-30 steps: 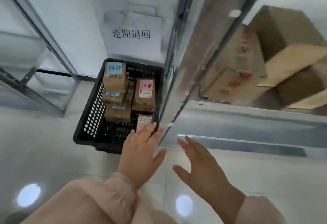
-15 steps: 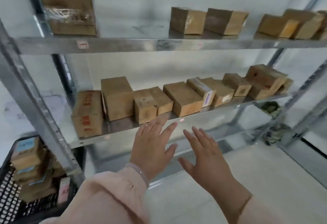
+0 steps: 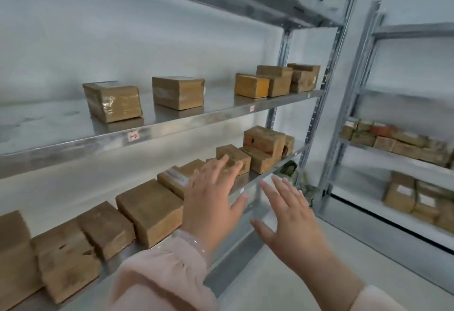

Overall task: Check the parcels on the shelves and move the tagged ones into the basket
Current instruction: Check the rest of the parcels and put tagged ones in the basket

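Brown cardboard parcels stand in rows on a metal rack. The upper shelf carries a taped parcel, another one and several more at its right end. On the lower shelf sits a row of parcels; one bears a white label with blue. My left hand is raised in front of that lower row, fingers spread, holding nothing. My right hand is up beside it, spread and empty too. The basket is out of view.
A second metal rack stands at the right with more parcels on its shelves. A green bundle lies behind the first rack's right end. Pale floor runs between the racks.
The view has swung from the basket on the floor up and rightward along the rack. Both hands stay empty and spread, now in front of the lower shelf's right half.
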`<action>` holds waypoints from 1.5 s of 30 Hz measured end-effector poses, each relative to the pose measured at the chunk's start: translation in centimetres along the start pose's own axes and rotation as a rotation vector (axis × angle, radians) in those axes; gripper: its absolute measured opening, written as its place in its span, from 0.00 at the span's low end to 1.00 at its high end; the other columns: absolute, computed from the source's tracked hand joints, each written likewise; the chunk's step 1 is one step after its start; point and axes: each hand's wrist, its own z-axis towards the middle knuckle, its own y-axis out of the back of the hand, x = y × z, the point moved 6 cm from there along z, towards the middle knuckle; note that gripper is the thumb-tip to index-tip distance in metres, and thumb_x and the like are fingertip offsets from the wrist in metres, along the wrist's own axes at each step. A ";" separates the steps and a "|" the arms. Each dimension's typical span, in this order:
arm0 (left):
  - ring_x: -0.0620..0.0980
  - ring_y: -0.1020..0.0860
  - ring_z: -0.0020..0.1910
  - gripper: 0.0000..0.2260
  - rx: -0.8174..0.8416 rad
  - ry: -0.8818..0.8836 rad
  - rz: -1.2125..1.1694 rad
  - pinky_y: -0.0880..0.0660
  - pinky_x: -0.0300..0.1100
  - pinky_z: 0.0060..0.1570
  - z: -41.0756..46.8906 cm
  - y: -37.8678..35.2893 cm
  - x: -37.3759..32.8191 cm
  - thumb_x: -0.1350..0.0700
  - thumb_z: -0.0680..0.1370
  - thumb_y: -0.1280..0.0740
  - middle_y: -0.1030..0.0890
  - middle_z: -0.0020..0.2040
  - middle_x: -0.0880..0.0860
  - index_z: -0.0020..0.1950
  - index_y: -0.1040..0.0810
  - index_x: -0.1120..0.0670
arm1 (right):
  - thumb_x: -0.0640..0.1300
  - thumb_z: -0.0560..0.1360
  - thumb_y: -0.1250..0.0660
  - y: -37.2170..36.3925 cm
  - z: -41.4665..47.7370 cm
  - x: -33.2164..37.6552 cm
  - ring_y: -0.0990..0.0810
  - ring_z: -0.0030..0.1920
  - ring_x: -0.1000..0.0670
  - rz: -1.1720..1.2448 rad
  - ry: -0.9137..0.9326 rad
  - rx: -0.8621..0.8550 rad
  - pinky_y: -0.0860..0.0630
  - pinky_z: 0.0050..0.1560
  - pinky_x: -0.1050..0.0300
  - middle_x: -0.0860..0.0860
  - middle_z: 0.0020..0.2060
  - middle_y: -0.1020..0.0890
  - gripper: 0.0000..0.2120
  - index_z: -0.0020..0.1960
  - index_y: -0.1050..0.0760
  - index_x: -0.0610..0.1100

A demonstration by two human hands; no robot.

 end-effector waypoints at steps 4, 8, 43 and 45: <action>0.50 0.37 0.74 0.27 -0.060 -0.045 -0.022 0.35 0.55 0.71 8.3 -2.5 -0.2 0.40 0.76 0.36 0.33 0.75 0.48 0.74 0.35 0.43 | 0.66 0.75 0.44 1.1 6.9 -3.3 0.57 0.77 0.55 -0.009 -0.033 -0.080 0.65 0.73 0.60 0.57 0.78 0.50 0.35 0.78 0.51 0.58; 0.48 0.39 0.75 0.28 -0.100 -0.063 -0.034 0.37 0.53 0.73 15.1 -4.5 1.2 0.38 0.76 0.38 0.36 0.76 0.46 0.75 0.40 0.39 | 0.68 0.74 0.47 1.4 13.8 -5.8 0.63 0.74 0.62 0.016 -0.031 -0.139 0.67 0.70 0.63 0.65 0.73 0.54 0.35 0.76 0.56 0.63; 0.54 0.30 0.68 0.25 0.029 0.389 0.055 0.34 0.45 0.67 50.6 -25.6 4.6 0.46 0.77 0.32 0.35 0.73 0.52 0.72 0.32 0.44 | 0.60 0.76 0.39 -7.7 50.1 -26.6 0.51 0.76 0.60 0.603 0.349 -0.089 0.48 0.74 0.58 0.60 0.77 0.45 0.33 0.77 0.50 0.61; 0.53 0.29 0.66 0.23 -0.008 0.390 0.078 0.33 0.45 0.66 50.4 -25.3 4.8 0.49 0.77 0.32 0.32 0.71 0.52 0.71 0.31 0.45 | 0.62 0.75 0.40 -8.2 50.7 -26.8 0.50 0.75 0.62 0.654 0.367 -0.066 0.47 0.73 0.59 0.61 0.76 0.45 0.33 0.76 0.51 0.63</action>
